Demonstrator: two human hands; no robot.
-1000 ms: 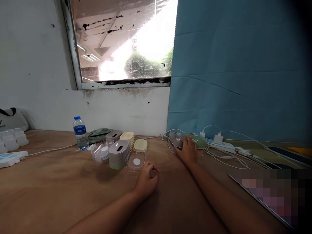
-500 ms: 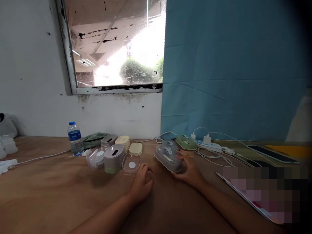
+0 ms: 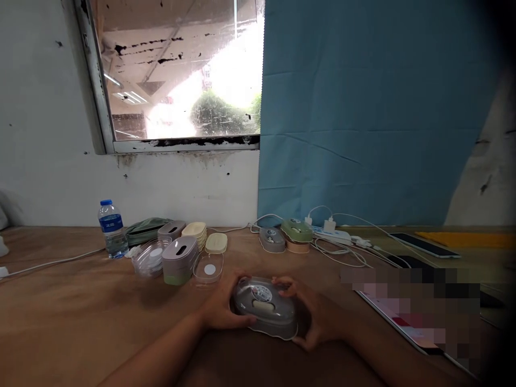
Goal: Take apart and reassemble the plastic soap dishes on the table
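Note:
A grey oval lidded container (image 3: 266,314) with a clear glossy lid, a round printed sticker and a small cream bar on top lies between my hands at the near middle of the table. My left hand (image 3: 221,303) wraps its left end, thumb along the near side. Around the right end curves my right hand (image 3: 310,312), fingers at the far edge and thumb low at the near corner. Beyond them stand a second grey container (image 3: 272,240) and a green one (image 3: 297,231), the green one above an orange-brown one (image 3: 297,247).
To the left are a clear tub (image 3: 209,266), a lilac box with a green base (image 3: 180,260), stacked cream trays (image 3: 195,231), clear lids (image 3: 151,260) and a water bottle (image 3: 113,228). On the right lie cables (image 3: 342,258), a power strip (image 3: 332,235) and a tablet (image 3: 395,317).
The grey container has come away from the back group toward me in my right hand. My left hand has moved onto its left end. The view has turned slightly right.

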